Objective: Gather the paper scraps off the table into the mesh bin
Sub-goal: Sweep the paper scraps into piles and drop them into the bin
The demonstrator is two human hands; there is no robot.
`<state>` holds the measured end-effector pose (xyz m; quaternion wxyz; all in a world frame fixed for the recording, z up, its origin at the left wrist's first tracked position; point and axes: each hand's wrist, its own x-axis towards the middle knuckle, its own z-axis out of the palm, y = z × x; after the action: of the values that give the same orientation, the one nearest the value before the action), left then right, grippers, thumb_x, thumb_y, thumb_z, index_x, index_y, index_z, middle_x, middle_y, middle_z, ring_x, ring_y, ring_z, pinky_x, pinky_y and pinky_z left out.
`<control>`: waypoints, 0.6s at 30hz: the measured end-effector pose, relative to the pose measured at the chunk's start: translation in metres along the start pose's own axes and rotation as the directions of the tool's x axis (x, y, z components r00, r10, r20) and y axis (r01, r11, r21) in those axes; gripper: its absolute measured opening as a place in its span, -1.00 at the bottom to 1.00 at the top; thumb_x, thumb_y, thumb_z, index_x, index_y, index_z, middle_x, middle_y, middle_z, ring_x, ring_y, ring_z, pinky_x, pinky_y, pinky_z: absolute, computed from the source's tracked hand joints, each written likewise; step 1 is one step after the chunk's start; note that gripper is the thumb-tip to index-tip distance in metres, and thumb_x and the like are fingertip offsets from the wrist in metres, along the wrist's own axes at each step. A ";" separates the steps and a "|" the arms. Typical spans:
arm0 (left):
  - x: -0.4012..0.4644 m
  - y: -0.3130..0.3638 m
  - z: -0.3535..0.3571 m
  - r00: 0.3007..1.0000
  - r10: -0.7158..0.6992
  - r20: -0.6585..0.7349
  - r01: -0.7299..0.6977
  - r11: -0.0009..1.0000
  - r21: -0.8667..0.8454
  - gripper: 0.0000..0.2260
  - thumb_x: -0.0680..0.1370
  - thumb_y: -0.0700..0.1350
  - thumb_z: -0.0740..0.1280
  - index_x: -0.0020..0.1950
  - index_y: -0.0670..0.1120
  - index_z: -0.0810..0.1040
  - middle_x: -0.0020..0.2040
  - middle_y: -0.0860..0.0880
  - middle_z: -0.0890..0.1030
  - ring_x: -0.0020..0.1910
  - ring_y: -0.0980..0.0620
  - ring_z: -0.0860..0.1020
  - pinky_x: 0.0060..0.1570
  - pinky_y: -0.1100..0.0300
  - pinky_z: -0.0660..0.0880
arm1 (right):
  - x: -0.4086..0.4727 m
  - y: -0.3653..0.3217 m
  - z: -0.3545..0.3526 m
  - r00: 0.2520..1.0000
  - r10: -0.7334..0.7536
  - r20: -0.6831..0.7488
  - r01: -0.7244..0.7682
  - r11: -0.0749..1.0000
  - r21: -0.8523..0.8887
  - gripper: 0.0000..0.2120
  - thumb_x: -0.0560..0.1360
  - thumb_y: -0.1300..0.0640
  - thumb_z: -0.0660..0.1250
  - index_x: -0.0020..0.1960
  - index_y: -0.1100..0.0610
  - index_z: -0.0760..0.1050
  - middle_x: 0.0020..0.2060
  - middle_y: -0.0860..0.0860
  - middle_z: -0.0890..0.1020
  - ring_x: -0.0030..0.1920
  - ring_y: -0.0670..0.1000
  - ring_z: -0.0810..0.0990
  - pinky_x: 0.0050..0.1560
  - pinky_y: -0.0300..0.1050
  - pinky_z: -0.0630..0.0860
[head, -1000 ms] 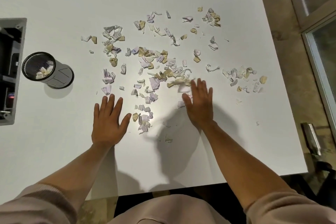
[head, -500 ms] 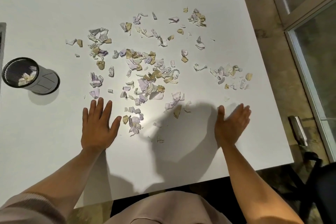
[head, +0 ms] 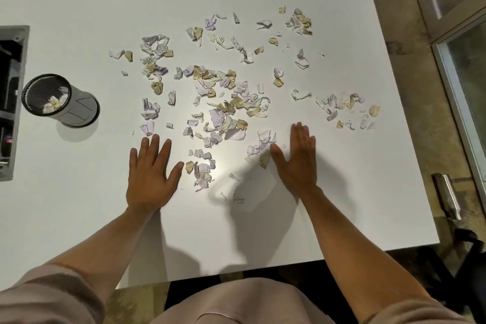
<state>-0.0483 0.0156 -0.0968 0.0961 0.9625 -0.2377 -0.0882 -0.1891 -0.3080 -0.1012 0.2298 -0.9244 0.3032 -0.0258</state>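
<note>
Head view. The left hand (head: pixel 148 175) lies flat on the white table (head: pixel 79 218), palm down, fingers straight and slightly spread, gripping nothing. Its fingertips end just short of a lilac scrap at the near left edge of the paper scraps (head: pixel 221 102); its thumb points toward a small near clump of scraps just to its right, apart from it.

The right hand (head: pixel 297 160) is also open, fingers straight and together, set more on edge than flat. A small cluster of white and tan scraps lies against its thumb side; whether the thumb actually touches the tan piece cannot be told.

The scraps, torn white, lilac and tan, spread across the middle of the table from left to right. A separate group lies to the far right near the table edge, and another at the far side.

The mesh bin (head: pixel 59 101), a dark cylinder, stands on the table well to the left of the left hand. A few pale scraps are visible inside it.

Some scraps carry blue or dark pen marks, too small to read.

A grey and black unit (head: pixel 10 102) is cut off by the left edge. The forearms run to pale sleeves, cropped by the bottom edge.
</note>
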 end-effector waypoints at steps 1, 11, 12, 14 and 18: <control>0.000 0.000 0.001 1.000 0.003 -0.001 -0.003 1.000 0.001 -0.40 0.60 0.24 0.03 0.57 -0.03 0.20 0.59 -0.12 0.15 0.59 -0.11 -0.01 0.54 -0.13 -0.07 | -0.002 -0.007 0.004 0.999 -0.047 0.023 0.047 0.999 -0.002 -0.20 0.55 -0.37 0.00 0.56 0.18 0.08 0.56 0.11 0.16 0.58 0.04 0.00 0.56 0.06 -0.08; 0.000 -0.004 0.004 0.999 0.036 -0.027 -0.037 0.998 -0.048 -0.45 0.61 0.16 0.11 0.54 -0.07 0.27 0.56 -0.16 0.22 0.57 -0.18 0.08 0.50 -0.17 -0.01 | -0.020 -0.070 0.032 0.967 -0.245 0.067 0.231 0.958 0.168 -0.26 0.55 -0.35 0.07 0.57 0.03 0.02 0.58 -0.02 0.10 0.57 -0.07 -0.04 0.55 -0.07 -0.03; 0.002 -0.005 0.002 0.999 0.038 -0.037 -0.041 0.996 -0.084 -0.48 0.61 0.14 0.12 0.52 -0.09 0.30 0.53 -0.17 0.25 0.55 -0.21 0.13 0.49 -0.21 0.04 | -0.015 -0.073 0.030 0.976 -0.213 0.034 0.205 0.965 0.163 -0.27 0.56 -0.35 0.07 0.56 0.04 0.05 0.57 -0.01 0.12 0.57 -0.04 0.00 0.55 -0.07 0.03; 0.011 -0.002 -0.004 0.996 0.056 -0.066 -0.068 0.978 -0.199 -0.52 0.63 0.12 0.09 0.46 -0.11 0.34 0.45 -0.17 0.33 0.47 -0.23 0.23 0.42 -0.24 0.20 | -0.004 -0.076 0.026 0.980 -0.201 -0.013 0.200 0.967 0.156 -0.31 0.58 -0.27 0.11 0.55 0.13 0.14 0.55 0.07 0.19 0.56 0.03 0.09 0.53 -0.03 0.12; 0.046 0.026 -0.015 0.999 0.016 0.049 0.006 0.907 -0.421 -0.53 0.63 0.12 0.12 0.54 0.10 0.16 0.57 0.00 0.16 0.55 -0.03 0.13 0.49 0.05 0.14 | 0.022 -0.090 0.024 0.910 -0.403 -0.093 0.409 0.911 0.048 -0.49 0.61 0.05 0.25 0.45 0.31 0.32 0.44 0.26 0.36 0.47 0.22 0.32 0.45 0.15 0.30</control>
<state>-0.0160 -0.0263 -0.0819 0.2956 0.9159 -0.2180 -0.1617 -0.1179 -0.2471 -0.0849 0.2377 -0.9572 0.1126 -0.1204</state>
